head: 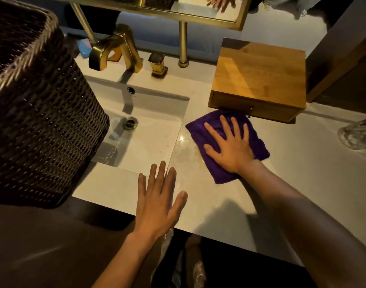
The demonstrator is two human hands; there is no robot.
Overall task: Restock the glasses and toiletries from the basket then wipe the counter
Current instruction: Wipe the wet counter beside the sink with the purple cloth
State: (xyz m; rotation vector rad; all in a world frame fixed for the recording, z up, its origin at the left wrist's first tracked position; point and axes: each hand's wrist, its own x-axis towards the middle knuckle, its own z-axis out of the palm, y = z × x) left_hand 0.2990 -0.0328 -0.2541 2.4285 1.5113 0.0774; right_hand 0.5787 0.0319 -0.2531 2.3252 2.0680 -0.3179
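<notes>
Fingers [234,129] of the right hand [230,148] lie spread flat on the purple microfibre cloth [200,132], gripping nothing; soft and limp, it probably slides best under palm pressure at its centre.

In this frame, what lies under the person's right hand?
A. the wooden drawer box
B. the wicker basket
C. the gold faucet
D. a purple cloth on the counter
D: the right hand is pressed flat, fingers spread, on the purple cloth, which lies on the counter between the sink and the wooden drawer box.
</notes>
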